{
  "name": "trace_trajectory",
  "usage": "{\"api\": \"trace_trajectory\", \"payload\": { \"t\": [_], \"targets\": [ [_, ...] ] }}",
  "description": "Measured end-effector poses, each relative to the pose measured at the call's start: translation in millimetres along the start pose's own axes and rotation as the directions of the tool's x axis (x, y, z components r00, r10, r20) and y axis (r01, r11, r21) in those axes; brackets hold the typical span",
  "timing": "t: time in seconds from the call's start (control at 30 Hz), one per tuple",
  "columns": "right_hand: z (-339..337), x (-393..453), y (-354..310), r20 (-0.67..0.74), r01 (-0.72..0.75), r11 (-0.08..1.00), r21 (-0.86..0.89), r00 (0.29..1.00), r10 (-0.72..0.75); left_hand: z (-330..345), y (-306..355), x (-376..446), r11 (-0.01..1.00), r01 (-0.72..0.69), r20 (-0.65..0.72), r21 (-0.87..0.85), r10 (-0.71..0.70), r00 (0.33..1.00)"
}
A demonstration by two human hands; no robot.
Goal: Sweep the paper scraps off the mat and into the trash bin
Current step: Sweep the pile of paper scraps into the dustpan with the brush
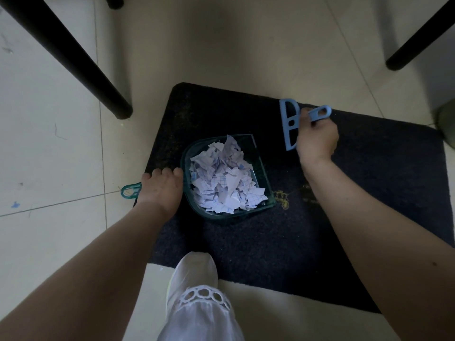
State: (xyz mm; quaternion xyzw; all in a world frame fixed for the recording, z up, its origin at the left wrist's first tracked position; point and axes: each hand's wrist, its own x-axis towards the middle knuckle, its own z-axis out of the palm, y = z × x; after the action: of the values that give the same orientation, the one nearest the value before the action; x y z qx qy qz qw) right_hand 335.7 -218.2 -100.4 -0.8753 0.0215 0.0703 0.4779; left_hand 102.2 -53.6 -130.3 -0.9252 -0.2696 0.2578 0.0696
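At the upper left of the frame a black leg slanted down to the tiled floor, well apart from the work. Just right of it, at centre left, the left hand curled its grip round the handle of the green dustpan; only the handle's loop showed past the wrist. The hand seemed to hold the pan flat on the mat so that its load would not spill. The scraps lay heaped inside the pan, filling most of it, and no loose ones could be made out on the dark mat around it, so the sweeping looked done. The pan's open edge faced right, toward the brush, most likely because that was the side the paper was pushed in from. At lower centre a white shoe stood on the mat's near edge, perhaps pinning it in place. Right of the pan, at centre right, the right hand gripped the blue brush by its handle, well apart from the pan and apparently idle. No bin was in view, so the emptying was not yet done.
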Motion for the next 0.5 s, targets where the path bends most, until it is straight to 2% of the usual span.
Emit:
{"api": "trace_trajectory", "payload": {
  "t": [0.27, 0.5],
  "targets": [
    [1.2, 6.0, 3.9, 0.032, -0.036, 0.999, -0.022, 0.999, 0.036, -5.9, 1.0, -0.4, 1.0, -0.01, 0.015, 0.011, 0.01, 1.0],
    [0.2, 8.5, 2.3, 0.083, -0.038, 0.992, -0.123, 0.995, 0.048, -8.5, 3.3, -0.3, 1.0, -0.007, 0.044, -0.004, 0.007, 0.999]
  ]
}}
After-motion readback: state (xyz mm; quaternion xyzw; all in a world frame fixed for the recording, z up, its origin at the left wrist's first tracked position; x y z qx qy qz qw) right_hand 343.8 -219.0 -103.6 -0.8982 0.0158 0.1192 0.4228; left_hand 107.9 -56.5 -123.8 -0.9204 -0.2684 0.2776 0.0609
